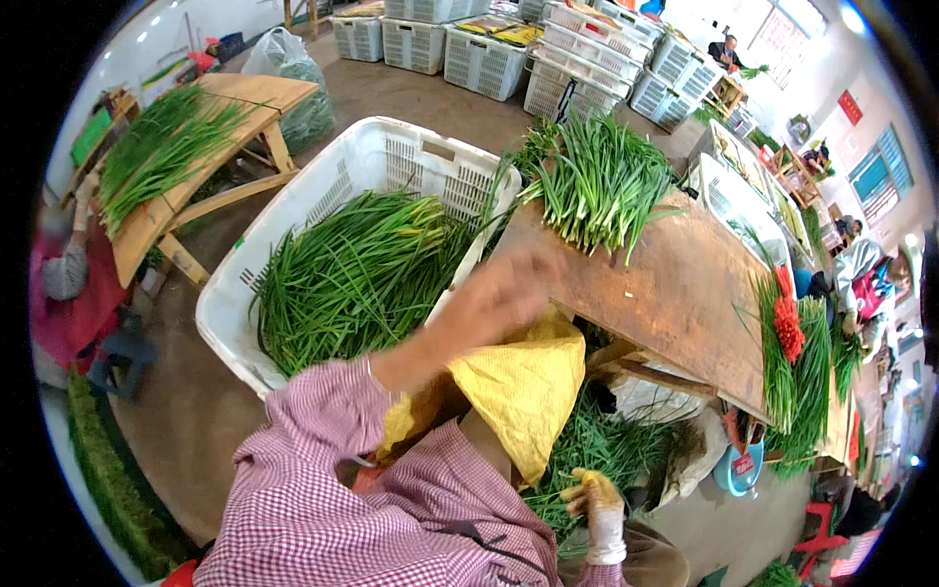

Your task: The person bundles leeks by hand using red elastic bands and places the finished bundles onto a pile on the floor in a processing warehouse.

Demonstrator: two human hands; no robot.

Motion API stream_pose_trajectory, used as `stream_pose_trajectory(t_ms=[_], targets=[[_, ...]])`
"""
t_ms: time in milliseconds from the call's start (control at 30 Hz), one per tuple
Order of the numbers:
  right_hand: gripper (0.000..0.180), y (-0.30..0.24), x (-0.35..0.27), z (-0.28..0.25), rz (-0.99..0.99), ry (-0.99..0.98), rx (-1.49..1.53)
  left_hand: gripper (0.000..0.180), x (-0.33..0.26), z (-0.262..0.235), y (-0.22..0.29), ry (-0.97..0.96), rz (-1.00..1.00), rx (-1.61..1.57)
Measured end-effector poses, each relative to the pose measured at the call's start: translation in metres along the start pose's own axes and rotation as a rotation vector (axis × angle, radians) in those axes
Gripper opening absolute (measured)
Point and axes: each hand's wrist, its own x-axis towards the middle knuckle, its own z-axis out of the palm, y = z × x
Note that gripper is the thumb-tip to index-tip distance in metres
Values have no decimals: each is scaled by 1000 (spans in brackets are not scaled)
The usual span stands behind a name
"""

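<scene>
My left hand [501, 293], bare and blurred by motion, is raised between the white plastic crate [293, 201] and the wooden table [675, 284]. The crate is full of long green leafy stalks [362, 274]. A loose bunch of the same greens [597, 181] lies on the table's far end. My right hand [595, 499], in a dirty pale glove, is low by my lap, its fingers curled beside a heap of green trimmings [597, 445] under the table. A yellow sack cloth [523, 382] drapes over my lap. My sleeves are pink check.
Red bands [787, 328] and more greens [807, 386] sit at the table's right end. A second wooden table with greens [166, 147] stands at the left, with a person in red [68, 293] beside it. Stacked white crates [484, 54] line the back. A blue bowl [738, 470] is on the floor.
</scene>
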Motion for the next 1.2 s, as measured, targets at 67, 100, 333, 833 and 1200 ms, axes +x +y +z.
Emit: stream_pose_trajectory(t_ms=[67, 100, 333, 833, 1200], targets=[[44, -41, 22, 0, -37, 29, 8, 62, 41, -38, -6, 202, -79, 326], [37, -58, 40, -4, -127, 4, 36, 72, 62, -63, -21, 238, -94, 398], [45, -157, 223, -29, -525, 190, -310, 107, 172, -112, -113, 299, -379, 741], [58, -197, 374, 50, -441, -111, 281, 52, 199, 1, -178, 215, -164, 824], [40, -129, 256, -16, -399, 85, 402, 62, 128, 103, -175, 213, -38, 710]])
